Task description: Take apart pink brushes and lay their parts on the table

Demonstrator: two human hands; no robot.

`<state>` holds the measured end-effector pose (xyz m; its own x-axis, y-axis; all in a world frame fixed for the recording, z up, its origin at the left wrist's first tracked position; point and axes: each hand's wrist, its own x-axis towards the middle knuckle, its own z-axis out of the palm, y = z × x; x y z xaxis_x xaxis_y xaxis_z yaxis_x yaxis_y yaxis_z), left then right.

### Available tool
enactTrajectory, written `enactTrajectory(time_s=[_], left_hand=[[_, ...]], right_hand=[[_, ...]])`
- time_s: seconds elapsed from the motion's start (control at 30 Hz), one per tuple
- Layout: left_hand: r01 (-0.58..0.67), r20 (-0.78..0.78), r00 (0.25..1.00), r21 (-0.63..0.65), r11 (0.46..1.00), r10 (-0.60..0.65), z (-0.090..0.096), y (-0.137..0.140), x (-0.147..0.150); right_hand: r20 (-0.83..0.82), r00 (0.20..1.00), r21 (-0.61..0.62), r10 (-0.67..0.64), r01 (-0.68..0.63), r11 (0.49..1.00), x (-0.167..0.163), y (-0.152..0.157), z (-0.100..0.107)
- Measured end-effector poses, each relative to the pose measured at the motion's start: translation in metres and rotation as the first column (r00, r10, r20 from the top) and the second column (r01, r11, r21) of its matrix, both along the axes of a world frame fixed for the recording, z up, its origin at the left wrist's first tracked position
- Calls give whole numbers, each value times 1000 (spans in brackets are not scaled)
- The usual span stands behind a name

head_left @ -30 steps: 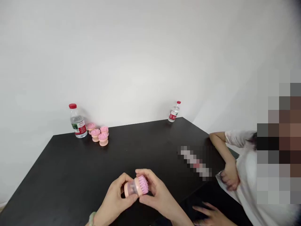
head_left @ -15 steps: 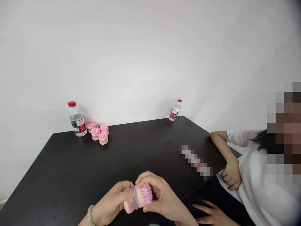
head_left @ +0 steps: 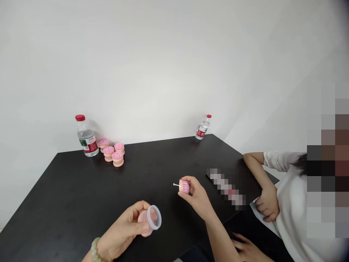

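Here, lower centre, left hand (head_left: 127,227) grasps translucent, round plastic cup (head_left: 149,219); right hand (head_left: 198,199) pinches peach, pink-bristled plastic brush head (head_left: 184,186).

Cup (head_left: 149,222): see-through plastic, smooth, slight gloss on the rim (head_left: 159,220). Brush head (head_left: 183,186): smooth plastic collar (head_left: 180,186), satin look; rubbery-looking bristles (head_left: 186,187), knobbly. Stem (head_left: 176,185): smooth, plastic or metal, can't tell. Standing brushes (head_left: 118,163): similar plastic, soft sheen, rough tops (head_left: 108,150). Bottles (head_left: 202,130): clear glossy plastic, smooth plastic caps (head_left: 80,118); labels (head_left: 88,144) paper or film, unclear. Bracelet (head_left: 94,249): smooth polished beads, stone or glass unclear. Tabletop (head_left: 89,193): dark, smooth, mostly matt, faint sheen. Wall (head_left: 152,65): matt, smooth. Co-worker's shirt (head_left: 290,203): matt cloth, soft folds
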<state>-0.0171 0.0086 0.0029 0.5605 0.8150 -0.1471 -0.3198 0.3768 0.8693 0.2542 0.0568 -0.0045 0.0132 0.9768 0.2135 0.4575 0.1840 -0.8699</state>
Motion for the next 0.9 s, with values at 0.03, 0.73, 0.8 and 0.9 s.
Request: enactTrajectory(time_s=[0.03,0.73,0.8,0.9], left_hand=[[-10,-27,1000,13,1000,10,0,0,0],[-224,-37,973,114,968,229,-4,-4,14],[-262,-35,963,108,959,267,-6,-6,15],[-220,-92,968,136,966,233,-8,-8,15]], right_hand=[[48,998,14,-39,39,999,2,6,-8],[148,985,405,85,-139,904,-44,-57,-17],[109,972,339,208,-234,911,-62,-71,-19],[47,977,285,209,-214,934,-78,-78,-26]])
